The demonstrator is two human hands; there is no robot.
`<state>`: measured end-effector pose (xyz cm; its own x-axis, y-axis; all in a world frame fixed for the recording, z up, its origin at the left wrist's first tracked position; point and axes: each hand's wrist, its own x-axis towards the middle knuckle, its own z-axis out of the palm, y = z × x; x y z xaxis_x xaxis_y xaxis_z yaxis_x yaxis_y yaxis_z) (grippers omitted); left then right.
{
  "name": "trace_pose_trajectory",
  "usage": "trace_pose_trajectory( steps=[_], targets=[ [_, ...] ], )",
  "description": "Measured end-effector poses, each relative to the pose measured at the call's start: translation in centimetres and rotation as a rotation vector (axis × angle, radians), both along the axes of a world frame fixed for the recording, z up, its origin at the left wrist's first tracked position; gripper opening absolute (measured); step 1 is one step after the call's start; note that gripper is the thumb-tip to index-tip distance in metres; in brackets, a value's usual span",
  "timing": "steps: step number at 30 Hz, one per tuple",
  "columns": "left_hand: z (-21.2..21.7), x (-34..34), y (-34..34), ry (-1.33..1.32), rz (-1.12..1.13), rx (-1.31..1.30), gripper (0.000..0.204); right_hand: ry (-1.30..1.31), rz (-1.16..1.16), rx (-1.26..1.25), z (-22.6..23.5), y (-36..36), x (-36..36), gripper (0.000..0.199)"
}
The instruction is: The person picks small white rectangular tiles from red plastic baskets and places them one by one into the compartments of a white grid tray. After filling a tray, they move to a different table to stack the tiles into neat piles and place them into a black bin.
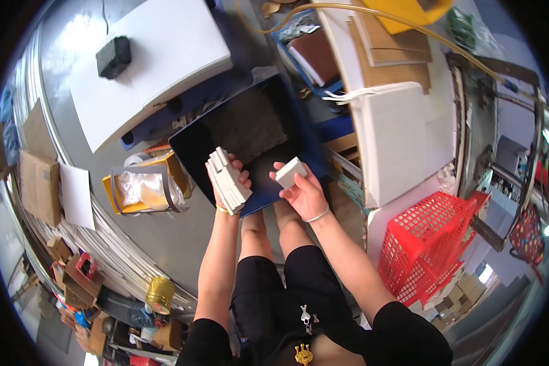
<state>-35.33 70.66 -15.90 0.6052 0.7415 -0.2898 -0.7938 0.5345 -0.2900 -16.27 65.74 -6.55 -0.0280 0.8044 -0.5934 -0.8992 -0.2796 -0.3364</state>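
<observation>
In my left hand (241, 174) lies a stack of small white flat blocks (227, 183), its fingers curled round the stack's right side. The blocks sit unevenly, some sticking out at the far end. My right hand (305, 194) pinches a white rectangular block (291, 173) between thumb and fingers, a little apart from the stack. Both hands are over the near part of a deep blue bin (189, 135). Its dark inside has a greyish patch at the bottom, too dim to make out.
White sheets (158, 55) with a black block (113, 57) on top lie at the far left. A yellow container (175, 177) stands left of the bin. On the right are a white-covered stack (396, 134) and red plastic baskets (421, 238). A yellow hose (402, 23) crosses the upper right.
</observation>
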Motion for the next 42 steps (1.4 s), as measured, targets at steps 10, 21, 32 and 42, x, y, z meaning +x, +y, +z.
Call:
trace_pose_trajectory(
  steps=[10,21,32,42],
  targets=[
    [2.7,-0.5,-0.6,0.202,-0.348,0.153,0.045,0.076,-0.415,0.309,19.2,-15.7,11.3,0.045],
    [10.9,4.1,-4.4,0.603,-0.421,0.1,0.045,-0.981,-1.099,-0.717,24.9,-50.1,41.8,0.041],
    [9.7,-3.6,-8.1,0.539,-0.092,0.007,0.054,-1.851,-0.444,0.133,22.4,-17.2,17.3,0.044],
    [8.3,-14.7,-19.4,0.996,0.231,-0.472,0.052,-1.574,1.699,-0.052,-19.5,5.0,0.9,0.039]
  ],
)
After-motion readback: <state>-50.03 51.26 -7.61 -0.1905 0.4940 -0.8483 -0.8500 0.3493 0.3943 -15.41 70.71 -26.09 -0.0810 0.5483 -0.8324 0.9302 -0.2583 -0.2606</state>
